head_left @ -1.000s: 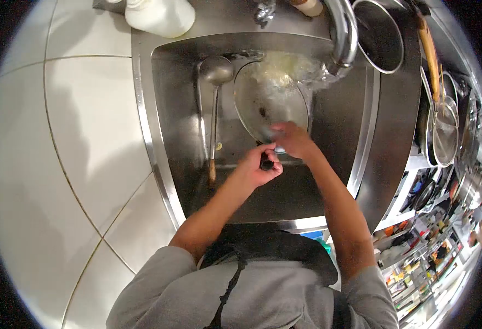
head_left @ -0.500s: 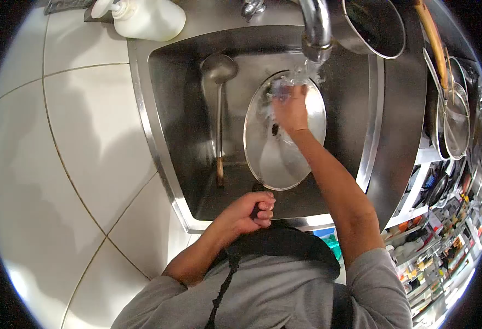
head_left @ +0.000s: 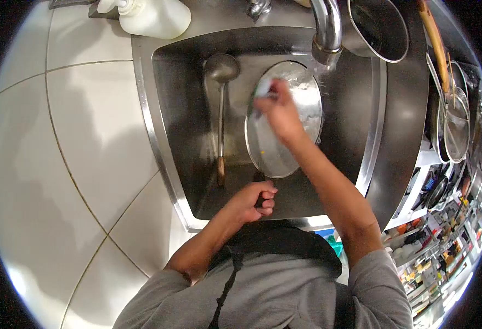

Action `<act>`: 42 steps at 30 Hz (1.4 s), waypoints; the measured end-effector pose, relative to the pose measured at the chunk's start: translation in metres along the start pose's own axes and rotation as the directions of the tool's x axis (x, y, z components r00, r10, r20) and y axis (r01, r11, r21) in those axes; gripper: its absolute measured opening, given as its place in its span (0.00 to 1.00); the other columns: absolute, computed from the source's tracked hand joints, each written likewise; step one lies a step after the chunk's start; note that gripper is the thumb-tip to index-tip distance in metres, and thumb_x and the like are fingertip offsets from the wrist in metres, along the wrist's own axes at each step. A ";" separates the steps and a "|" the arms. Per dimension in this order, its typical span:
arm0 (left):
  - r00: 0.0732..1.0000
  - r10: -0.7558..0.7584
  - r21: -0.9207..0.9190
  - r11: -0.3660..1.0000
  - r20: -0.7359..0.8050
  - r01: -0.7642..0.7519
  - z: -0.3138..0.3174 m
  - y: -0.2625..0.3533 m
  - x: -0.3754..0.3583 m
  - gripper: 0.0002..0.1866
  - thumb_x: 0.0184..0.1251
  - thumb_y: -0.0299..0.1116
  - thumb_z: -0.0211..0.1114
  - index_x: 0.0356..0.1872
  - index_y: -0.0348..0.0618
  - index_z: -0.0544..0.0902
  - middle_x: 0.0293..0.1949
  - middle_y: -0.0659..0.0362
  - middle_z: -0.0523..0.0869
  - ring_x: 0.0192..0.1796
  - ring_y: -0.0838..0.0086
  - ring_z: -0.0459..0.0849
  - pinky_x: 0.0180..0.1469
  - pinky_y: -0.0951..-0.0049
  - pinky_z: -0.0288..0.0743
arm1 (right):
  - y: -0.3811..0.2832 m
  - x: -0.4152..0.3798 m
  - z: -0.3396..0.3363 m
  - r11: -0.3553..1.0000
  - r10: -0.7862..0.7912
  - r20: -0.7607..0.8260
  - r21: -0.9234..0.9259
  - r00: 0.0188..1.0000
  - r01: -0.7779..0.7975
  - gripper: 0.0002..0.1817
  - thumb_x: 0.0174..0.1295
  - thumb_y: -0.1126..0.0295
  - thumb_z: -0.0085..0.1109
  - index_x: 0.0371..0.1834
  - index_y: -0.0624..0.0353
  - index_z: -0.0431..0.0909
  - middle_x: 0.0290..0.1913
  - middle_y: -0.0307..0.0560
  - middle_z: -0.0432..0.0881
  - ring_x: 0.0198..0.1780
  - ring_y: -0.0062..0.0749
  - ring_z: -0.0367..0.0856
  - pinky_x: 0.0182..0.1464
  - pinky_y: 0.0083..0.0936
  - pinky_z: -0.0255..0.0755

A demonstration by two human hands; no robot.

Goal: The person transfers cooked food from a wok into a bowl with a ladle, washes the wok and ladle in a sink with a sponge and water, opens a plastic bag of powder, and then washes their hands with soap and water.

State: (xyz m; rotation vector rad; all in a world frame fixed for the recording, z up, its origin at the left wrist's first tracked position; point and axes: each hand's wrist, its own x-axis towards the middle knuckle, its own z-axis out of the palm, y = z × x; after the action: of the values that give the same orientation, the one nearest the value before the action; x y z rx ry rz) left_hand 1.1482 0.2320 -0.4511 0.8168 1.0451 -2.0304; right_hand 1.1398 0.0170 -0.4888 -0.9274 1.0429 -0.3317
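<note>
Wok (head_left: 282,145), frame centre, in sink (head_left: 361,109): wet, judged heavy, slippery. Gripped by handle in fisted left hand (head_left: 250,200); right hand (head_left: 276,107) pinched scrubber inside.

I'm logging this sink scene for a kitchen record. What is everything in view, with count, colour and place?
wok: one, silvery, tilted in the sink under the tap
tap: one, steel, running water over the wok
ladle: one, steel with wooden handle end, lying in the sink left of the wok
sink: one, steel
bottle: one, white, behind the sink's left corner
pan: one, dark, right of the tap
strainers: steel, hanging far right
left hand: grips the wok's dark handle
right hand: inside the wok, rubbing with something pale
</note>
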 end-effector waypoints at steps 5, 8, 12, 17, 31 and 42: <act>0.958 0.027 -0.232 0.972 0.284 0.042 0.012 0.028 -0.024 0.07 0.66 0.26 0.59 0.31 0.54 0.73 0.18 0.74 0.64 0.18 0.85 0.59 0.22 0.78 0.51 | 0.040 -0.036 -0.044 0.602 0.376 0.527 -0.764 0.762 0.232 0.23 0.52 0.76 0.61 0.55 0.58 0.73 0.46 0.53 0.79 0.46 0.47 0.81 0.50 0.35 0.74; 0.936 0.000 -0.283 0.953 0.352 0.107 0.005 0.024 -0.044 0.06 0.66 0.26 0.58 0.33 0.55 0.74 0.17 0.73 0.63 0.17 0.84 0.59 0.21 0.79 0.51 | 0.060 -0.027 -0.101 0.116 0.297 0.041 -0.993 0.954 0.006 0.27 0.51 0.74 0.65 0.56 0.61 0.70 0.59 0.62 0.72 0.55 0.59 0.78 0.57 0.44 0.75; 0.961 -0.043 -0.134 0.987 0.274 0.083 -0.001 -0.005 -0.048 0.06 0.66 0.26 0.60 0.36 0.53 0.73 0.17 0.72 0.64 0.16 0.83 0.61 0.19 0.79 0.51 | 0.025 0.023 -0.131 0.273 -0.375 -0.177 -0.959 0.910 -0.075 0.27 0.52 0.73 0.65 0.56 0.62 0.69 0.58 0.64 0.68 0.57 0.61 0.76 0.57 0.50 0.75; 0.992 -0.078 -0.049 0.995 0.096 0.083 0.011 -0.012 -0.031 0.07 0.65 0.27 0.61 0.36 0.53 0.72 0.17 0.71 0.63 0.17 0.82 0.62 0.18 0.79 0.51 | -0.005 0.042 -0.054 0.327 -0.674 0.158 -0.812 0.722 0.483 0.28 0.46 0.78 0.65 0.55 0.56 0.73 0.59 0.65 0.69 0.59 0.65 0.71 0.59 0.49 0.73; 0.896 -0.049 -0.343 0.914 0.441 0.218 -0.010 -0.014 -0.037 0.05 0.68 0.26 0.57 0.35 0.50 0.72 0.16 0.73 0.62 0.16 0.86 0.59 0.17 0.81 0.51 | 0.040 0.017 -0.106 -0.008 0.140 0.098 -0.995 0.985 0.100 0.32 0.46 0.74 0.70 0.60 0.60 0.74 0.57 0.64 0.76 0.55 0.58 0.81 0.57 0.44 0.79; 0.891 -0.182 -0.259 0.916 0.415 0.308 -0.004 -0.006 -0.019 0.08 0.64 0.27 0.60 0.30 0.52 0.69 0.15 0.73 0.58 0.14 0.84 0.56 0.16 0.80 0.45 | 0.020 -0.023 0.023 0.701 -0.034 0.747 -0.455 0.664 0.549 0.21 0.49 0.79 0.60 0.49 0.56 0.71 0.49 0.55 0.73 0.52 0.57 0.75 0.54 0.44 0.73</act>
State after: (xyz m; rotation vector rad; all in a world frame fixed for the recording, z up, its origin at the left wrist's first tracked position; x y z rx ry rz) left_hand 1.1553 0.2438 -0.4361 0.1066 1.2474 -2.0392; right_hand 1.1441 0.0551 -0.4870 -1.7300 0.2329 0.1480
